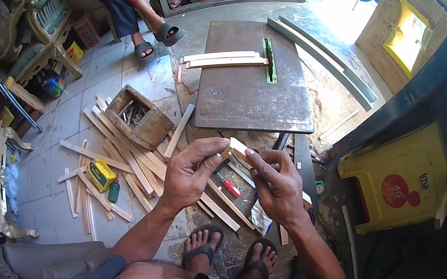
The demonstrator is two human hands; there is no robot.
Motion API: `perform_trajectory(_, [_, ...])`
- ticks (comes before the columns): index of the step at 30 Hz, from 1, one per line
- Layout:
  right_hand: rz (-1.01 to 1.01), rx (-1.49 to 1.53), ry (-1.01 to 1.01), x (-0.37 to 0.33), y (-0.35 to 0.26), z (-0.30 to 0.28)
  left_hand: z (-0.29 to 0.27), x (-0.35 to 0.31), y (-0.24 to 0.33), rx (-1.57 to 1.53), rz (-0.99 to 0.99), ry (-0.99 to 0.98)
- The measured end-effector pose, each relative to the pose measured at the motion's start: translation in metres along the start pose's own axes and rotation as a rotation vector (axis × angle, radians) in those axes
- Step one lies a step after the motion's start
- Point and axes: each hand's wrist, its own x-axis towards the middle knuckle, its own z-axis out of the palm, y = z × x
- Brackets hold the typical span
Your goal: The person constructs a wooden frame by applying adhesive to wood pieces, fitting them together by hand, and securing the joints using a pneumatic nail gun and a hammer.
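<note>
Just short of the table, between the left hand and the right hand, a small pale wood piece is being held up at its ends; good practice is probably calling for light, even pressure and a steady, level hold. At left, the fingers are pinching one end, bent and slightly apart; at right, the fingers are gripping the other end, partly curled, leaving little opening.

Wood piece partly hidden behind fingers
</note>
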Motion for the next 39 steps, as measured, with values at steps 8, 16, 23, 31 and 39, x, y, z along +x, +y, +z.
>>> perform_trajectory(8, [-0.012, -0.037, -0.001, 0.002, -0.002, -0.001, -0.001, 0.000, -0.003, -0.001, -0.060, 0.017])
perform_trajectory(16, [-0.009, -0.014, 0.001, 0.000, 0.002, -0.002, 0.002, 0.000, -0.005, -0.031, -0.090, 0.002])
perform_trajectory(23, [0.053, 0.094, -0.030, -0.003, 0.011, 0.012, -0.009, 0.005, -0.005, 0.015, -0.145, -0.041])
perform_trajectory(31, [0.149, 0.316, -0.056, -0.024, 0.061, 0.064, -0.025, 0.015, -0.023, 0.316, -0.254, -0.270])
perform_trajectory(39, [0.349, 0.448, -0.044, -0.075, 0.111, 0.100, 0.000, 0.012, -0.051, 0.463, -0.344, -0.427])
